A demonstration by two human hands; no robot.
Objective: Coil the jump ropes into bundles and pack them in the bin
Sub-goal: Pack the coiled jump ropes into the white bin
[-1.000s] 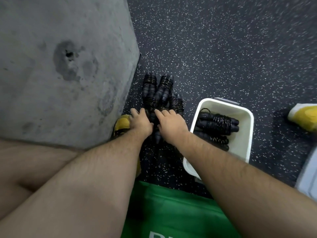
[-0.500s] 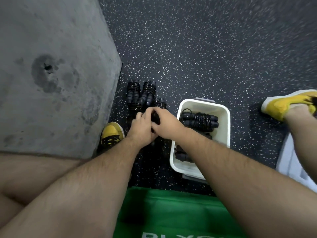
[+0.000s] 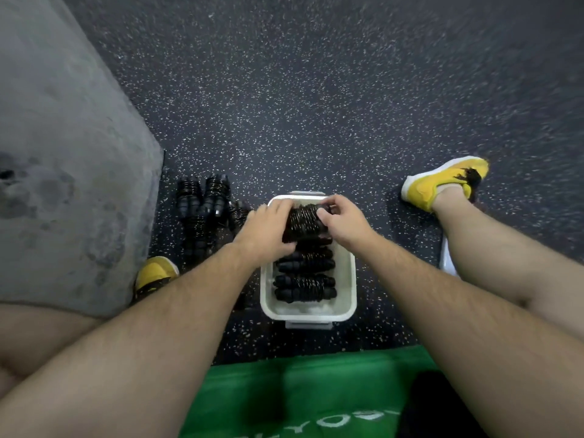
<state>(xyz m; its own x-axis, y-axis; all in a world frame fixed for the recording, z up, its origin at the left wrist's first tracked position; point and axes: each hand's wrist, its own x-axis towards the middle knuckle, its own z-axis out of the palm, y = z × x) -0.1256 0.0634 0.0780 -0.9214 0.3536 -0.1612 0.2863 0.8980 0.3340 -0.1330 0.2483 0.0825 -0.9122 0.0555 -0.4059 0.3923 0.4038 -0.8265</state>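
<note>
The left hand (image 3: 265,230) and right hand (image 3: 343,222) grip one coiled bundle (image 3: 303,221), now moved from the floor pile (image 3: 202,200) to above the far end of the bin (image 3: 349,279), ready for packing.

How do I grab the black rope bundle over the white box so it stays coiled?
Probably by its two ends, from above. The black coiled jump rope bundle lies crosswise over the white plastic bin, its wraps round the middle; the left hand and right hand hold one end each.

Bare forearms (image 3: 448,298) and legs (image 3: 505,248). Right shoe (image 3: 439,181) yellow with white sole and black laces; left shoe (image 3: 155,273) yellow. Green top (image 3: 300,390), white lettering.
</note>
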